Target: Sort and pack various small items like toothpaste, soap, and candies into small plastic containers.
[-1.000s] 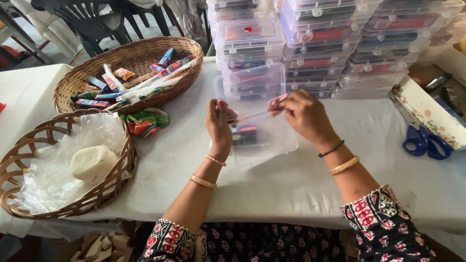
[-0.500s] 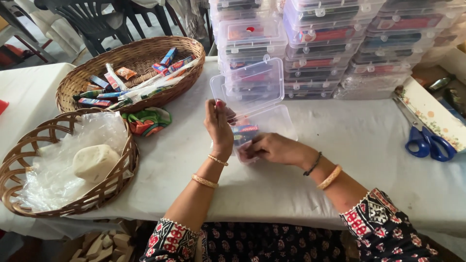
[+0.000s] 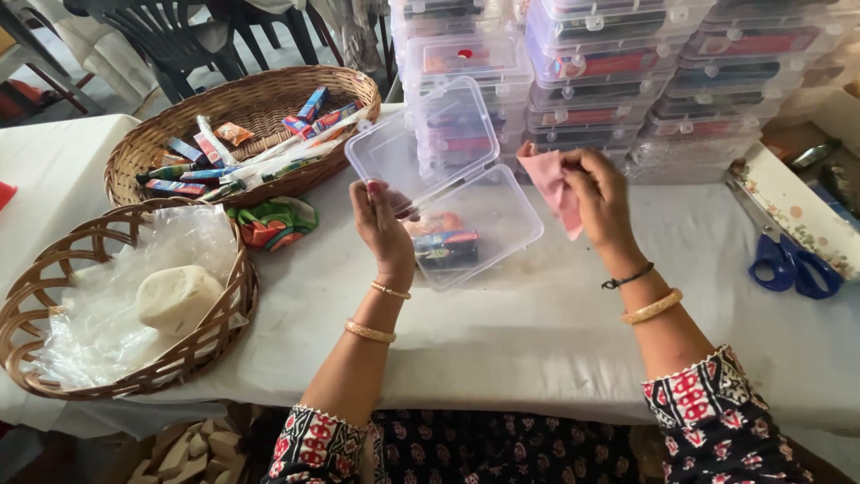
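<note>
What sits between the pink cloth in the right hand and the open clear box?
Nothing visible. The right hand holds the pink cloth just above the clear box, whose lid is swung back. The left hand is at the box's near-left edge, beside that path.

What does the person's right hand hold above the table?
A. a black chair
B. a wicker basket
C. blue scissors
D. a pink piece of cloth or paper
D: the right hand pinches a pink piece beside the open clear box, while the blue scissors lie untouched on the table.
</note>
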